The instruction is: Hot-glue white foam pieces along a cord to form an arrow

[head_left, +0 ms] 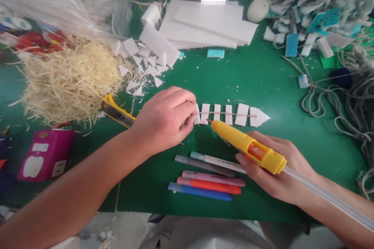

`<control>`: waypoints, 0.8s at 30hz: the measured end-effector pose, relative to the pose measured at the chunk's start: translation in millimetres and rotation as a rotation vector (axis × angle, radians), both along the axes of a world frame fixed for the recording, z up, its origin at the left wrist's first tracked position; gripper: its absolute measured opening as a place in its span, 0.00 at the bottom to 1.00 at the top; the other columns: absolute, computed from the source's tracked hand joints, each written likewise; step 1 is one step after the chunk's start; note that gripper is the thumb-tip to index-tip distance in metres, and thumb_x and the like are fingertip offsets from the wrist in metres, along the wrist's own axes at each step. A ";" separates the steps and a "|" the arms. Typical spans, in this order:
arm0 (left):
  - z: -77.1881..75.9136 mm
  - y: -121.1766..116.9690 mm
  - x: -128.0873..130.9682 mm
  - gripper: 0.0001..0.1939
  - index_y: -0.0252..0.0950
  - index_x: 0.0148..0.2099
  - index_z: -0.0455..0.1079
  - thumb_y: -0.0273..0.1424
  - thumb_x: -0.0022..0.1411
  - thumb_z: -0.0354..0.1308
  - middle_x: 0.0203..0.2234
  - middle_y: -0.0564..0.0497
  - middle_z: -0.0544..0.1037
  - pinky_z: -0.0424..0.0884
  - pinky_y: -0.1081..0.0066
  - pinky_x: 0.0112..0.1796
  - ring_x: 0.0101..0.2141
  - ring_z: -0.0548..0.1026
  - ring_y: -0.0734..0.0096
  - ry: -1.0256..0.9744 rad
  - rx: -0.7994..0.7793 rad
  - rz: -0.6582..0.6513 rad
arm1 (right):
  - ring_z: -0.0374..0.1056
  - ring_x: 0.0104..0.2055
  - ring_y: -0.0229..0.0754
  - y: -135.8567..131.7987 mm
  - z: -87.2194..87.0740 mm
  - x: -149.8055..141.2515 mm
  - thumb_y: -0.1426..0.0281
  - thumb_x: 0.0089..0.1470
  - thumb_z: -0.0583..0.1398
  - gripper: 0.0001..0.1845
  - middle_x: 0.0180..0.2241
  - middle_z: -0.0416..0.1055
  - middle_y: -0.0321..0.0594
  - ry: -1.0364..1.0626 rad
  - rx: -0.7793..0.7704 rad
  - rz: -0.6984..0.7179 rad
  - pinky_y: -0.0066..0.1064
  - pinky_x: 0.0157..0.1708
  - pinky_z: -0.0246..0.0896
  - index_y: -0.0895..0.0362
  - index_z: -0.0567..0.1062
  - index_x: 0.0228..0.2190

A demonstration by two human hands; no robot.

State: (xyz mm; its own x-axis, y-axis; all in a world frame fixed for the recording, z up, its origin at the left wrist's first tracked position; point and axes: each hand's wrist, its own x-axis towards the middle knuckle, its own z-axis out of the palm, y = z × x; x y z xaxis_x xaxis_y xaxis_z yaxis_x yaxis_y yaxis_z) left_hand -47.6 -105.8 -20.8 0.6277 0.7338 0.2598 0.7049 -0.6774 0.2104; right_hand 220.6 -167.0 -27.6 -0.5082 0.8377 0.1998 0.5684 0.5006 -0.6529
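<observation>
My right hand point(274, 171) is closed round a yellow glue gun point(248, 146) with a clear glue stick trailing from its back. The gun's nozzle points up-left, close to a row of small white foam pieces point(230, 114) laid on the green mat. A thin string point(228, 113) runs across those pieces. My left hand point(165, 118) is closed, pinching the left end of the string by the leftmost foam piece. Several markers point(209, 181) lie just below the two hands.
A yellow utility knife point(117, 111) lies left of my left hand, beside a heap of straw point(70, 81). White foam sheets point(204, 25) and foam scraps point(143, 60) sit behind. A magenta box point(43, 155) is at the left, tangled cord point(344, 93) and cut pieces at the right.
</observation>
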 end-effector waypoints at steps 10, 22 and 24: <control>8.6 -13.9 -5.7 0.14 0.29 0.47 0.76 0.27 0.69 0.50 0.43 0.38 0.83 0.79 0.58 0.41 0.41 0.81 0.53 0.220 0.085 0.068 | 0.55 0.19 0.33 -0.5 0.8 2.2 0.72 0.65 0.55 0.08 0.23 0.61 0.29 -0.002 -0.031 0.017 0.29 0.19 0.51 0.51 0.61 0.33; 3.9 -16.2 -10.6 0.25 0.24 0.64 0.68 0.32 0.69 0.59 0.47 0.36 0.82 0.79 0.58 0.43 0.44 0.81 0.51 0.238 0.020 0.104 | 0.53 0.18 0.33 0.9 1.1 0.3 0.72 0.64 0.56 0.09 0.23 0.59 0.28 0.011 -0.041 0.009 0.29 0.19 0.50 0.51 0.61 0.32; 3.0 -16.0 -10.5 0.25 0.26 0.64 0.68 0.32 0.69 0.59 0.46 0.38 0.82 0.79 0.59 0.42 0.44 0.81 0.52 0.244 0.010 0.109 | 0.53 0.18 0.33 0.9 1.2 0.4 0.72 0.64 0.56 0.09 0.23 0.59 0.29 0.007 -0.046 0.008 0.29 0.18 0.50 0.51 0.61 0.32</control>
State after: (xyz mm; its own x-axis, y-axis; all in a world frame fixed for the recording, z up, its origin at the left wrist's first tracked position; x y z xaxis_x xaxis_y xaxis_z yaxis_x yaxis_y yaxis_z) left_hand -58.2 -121.9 -17.8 0.5896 0.7990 0.1178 0.8031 -0.5955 0.0190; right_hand 221.0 -166.2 -26.3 -0.5136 0.8422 0.1643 0.5600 0.4740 -0.6795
